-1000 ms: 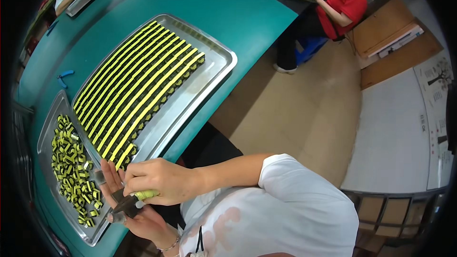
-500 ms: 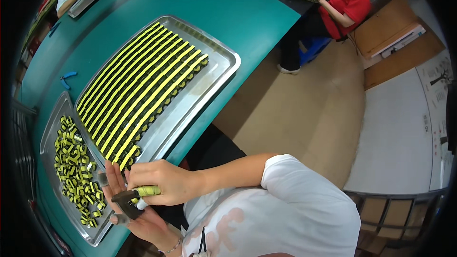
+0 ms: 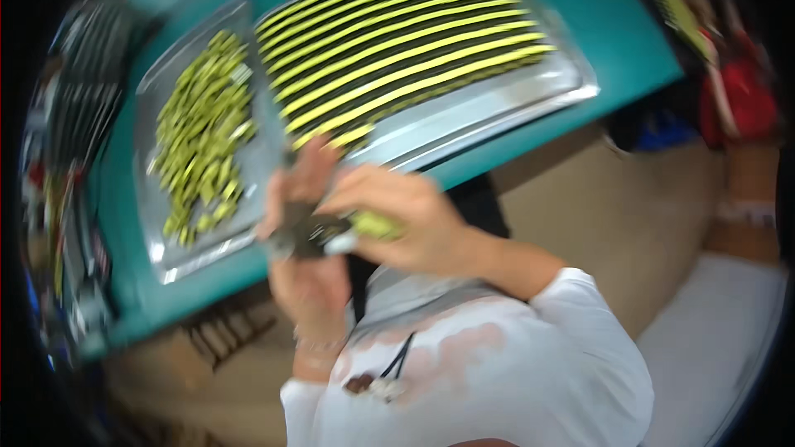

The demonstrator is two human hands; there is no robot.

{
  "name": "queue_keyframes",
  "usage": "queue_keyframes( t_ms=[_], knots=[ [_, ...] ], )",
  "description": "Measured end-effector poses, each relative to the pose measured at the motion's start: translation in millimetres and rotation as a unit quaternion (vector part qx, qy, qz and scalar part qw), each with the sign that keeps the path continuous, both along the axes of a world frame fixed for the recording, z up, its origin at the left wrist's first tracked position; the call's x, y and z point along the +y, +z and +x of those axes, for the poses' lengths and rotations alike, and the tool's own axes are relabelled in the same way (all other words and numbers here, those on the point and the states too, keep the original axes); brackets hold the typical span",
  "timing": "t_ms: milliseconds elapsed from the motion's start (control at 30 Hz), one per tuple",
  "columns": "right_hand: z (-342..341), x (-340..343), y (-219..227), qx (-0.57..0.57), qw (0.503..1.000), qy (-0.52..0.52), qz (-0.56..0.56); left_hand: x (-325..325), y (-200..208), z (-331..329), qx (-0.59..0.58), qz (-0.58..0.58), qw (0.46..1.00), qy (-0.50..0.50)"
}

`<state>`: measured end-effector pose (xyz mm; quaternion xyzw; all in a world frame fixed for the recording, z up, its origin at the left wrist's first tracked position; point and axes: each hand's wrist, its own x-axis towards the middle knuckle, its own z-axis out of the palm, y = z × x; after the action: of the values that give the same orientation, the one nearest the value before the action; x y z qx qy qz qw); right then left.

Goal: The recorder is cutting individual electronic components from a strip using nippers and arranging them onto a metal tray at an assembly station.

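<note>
Close against the person's chest, just off the near edge of the teal table point(image 3: 530, 128), the two hands meet over a small job. The left hand point(image 3: 302, 228) comes up from below with its fingers curled around a small dark piece point(image 3: 302, 236), holding it steady like a fixture, while the right hand point(image 3: 406, 219) reaches across from the white sleeve point(image 3: 563, 348) and pinches a yellow-green piece point(image 3: 373, 225) between thumb and fingertips, its end touching the dark piece. The picture is smeared by motion, so whether the two parts are being pressed together or pulled apart cannot be told. Holding them near the body and off the table probably gives both hands a firm, close hold. Just beyond the left hand, a shallow metal tray point(image 3: 161, 248) holds a loose heap of yellow-green parts point(image 3: 203, 132), lying within easy reach of the hands. Beside it to the right, a larger metal tray point(image 3: 497, 95) carries the same sort of parts laid in long straight rows point(image 3: 397, 41), yellow alternating with dark, an order that looks suited to counting or checking. Farther off at the right rim, another person in red point(image 3: 733, 99) appears only as a blur.
</note>
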<state>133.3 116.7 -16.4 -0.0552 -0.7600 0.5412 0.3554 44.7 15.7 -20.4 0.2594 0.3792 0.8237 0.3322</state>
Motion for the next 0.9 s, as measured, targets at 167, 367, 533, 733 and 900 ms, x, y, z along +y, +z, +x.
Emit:
queue_keyframes(
  t_ms=[167, 367, 533, 733, 900],
  knots=[
    [1, 7, 5, -0.06, 0.996, 0.037, -0.06, 7, 17, -1, -0.021, 0.017, 0.999, -0.032],
    [-8, 1, 6, -0.034, 0.999, 0.028, -0.009, -1, 18, -8, 0.005, -0.01, 1.0, -0.016],
    [-8, -1, 12, -0.028, 0.997, 0.007, 0.07, -2, 16, -8, 0.022, -0.022, 0.999, -0.012],
    [-9, 0, 12, -0.04, 0.998, 0.031, 0.021, 1, 19, -1, 0.092, -0.072, 0.992, 0.054],
    [-7, -2, 16, -0.031, 0.998, 0.035, 0.04, 1, 28, 2, 0.1, -0.123, 0.985, 0.067]
  ],
)
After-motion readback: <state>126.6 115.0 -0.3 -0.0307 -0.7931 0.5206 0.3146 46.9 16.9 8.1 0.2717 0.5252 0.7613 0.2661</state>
